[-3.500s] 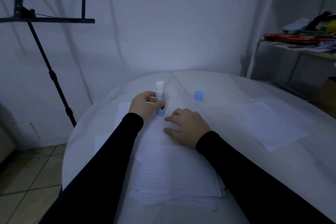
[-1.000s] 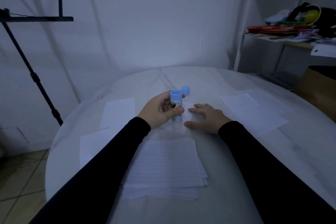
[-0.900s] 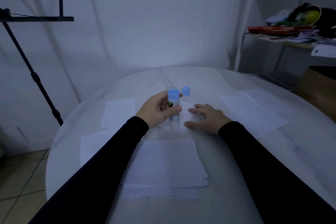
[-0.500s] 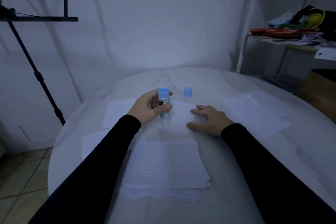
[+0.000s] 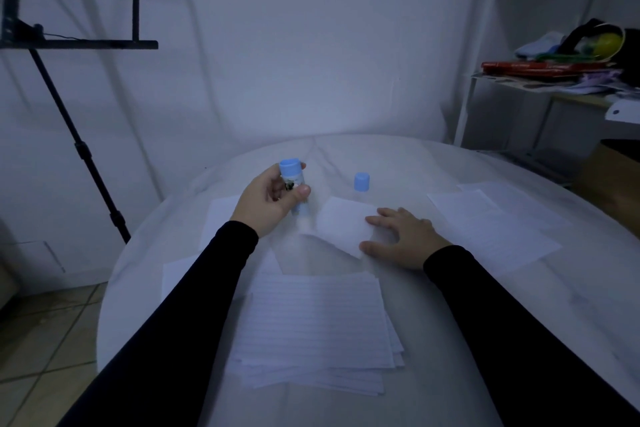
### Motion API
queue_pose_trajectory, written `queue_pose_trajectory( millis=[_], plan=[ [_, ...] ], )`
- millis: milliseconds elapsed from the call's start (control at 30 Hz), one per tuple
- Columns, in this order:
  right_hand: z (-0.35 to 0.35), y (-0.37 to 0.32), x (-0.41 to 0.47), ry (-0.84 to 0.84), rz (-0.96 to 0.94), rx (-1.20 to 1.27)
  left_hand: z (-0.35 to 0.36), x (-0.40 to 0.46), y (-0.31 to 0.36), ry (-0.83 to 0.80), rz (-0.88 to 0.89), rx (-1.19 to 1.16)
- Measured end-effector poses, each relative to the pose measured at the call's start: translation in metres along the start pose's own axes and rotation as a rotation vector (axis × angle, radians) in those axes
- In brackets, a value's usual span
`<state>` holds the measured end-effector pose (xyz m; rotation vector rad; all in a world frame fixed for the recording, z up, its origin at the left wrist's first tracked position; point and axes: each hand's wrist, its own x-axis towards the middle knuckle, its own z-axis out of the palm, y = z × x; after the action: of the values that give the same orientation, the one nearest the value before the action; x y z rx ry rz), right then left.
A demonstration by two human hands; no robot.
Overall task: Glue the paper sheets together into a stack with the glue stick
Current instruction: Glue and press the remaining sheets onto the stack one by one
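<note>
Left hand fingers curled round upturned glue stick; right hand fingers flat, pressing small sheet beneath fingertips; cap beyond

One glue stick, at about 11 o'clock from the table's middle. One loose cap, at about 12 o'clock. Two hands: the left hand and the right hand.

One small sheet lies under the right hand's fingertips. One stack of lined sheets sits at 6 o'clock; its edges show several layers, but their number cannot be told. Two overlapping sheets lie at 3 o'clock. At 9 o'clock two sheets show, partly hidden by the left sleeve.

One table. One black stand at the far left. One shelf at the right; what is piled on it is too jumbled to count.
</note>
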<state>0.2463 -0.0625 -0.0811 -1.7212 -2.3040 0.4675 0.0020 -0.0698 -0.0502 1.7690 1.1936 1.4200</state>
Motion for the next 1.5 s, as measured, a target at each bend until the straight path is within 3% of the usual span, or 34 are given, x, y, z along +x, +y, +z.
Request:
queue_pose_trajectory(
  millis=[133, 433, 533, 667, 833, 1033, 1500],
  plan=[
    [0.002, 0.0, -0.002, -0.034, -0.015, 0.042, 0.004, 0.013, 0.015, 0.236, 0.034, -0.139],
    [0.001, -0.003, 0.0, 0.019, 0.016, 0.174, 0.007, 0.035, 0.046, 0.496, 0.136, -0.162],
    [0.003, -0.002, 0.002, 0.042, 0.017, 0.114, 0.027, 0.047, 0.041, 0.35, 0.104, -0.141],
    [0.001, -0.002, 0.002, 0.046, 0.021, 0.081, 0.064, 0.049, 0.015, 0.126, -0.007, 0.14],
    [0.0, 0.001, 0.001, 0.103, 0.004, 0.05, 0.095, 0.052, 0.009, 0.129, -0.085, 0.16],
    [0.004, 0.004, 0.004, 0.139, -0.013, 0.121, 0.107, 0.054, 0.006, -0.017, -0.013, 0.303],
    [0.0, 0.001, 0.001, 0.149, 0.023, 0.212, 0.116, 0.056, 0.002, 0.004, -0.017, 0.272]
  ],
)
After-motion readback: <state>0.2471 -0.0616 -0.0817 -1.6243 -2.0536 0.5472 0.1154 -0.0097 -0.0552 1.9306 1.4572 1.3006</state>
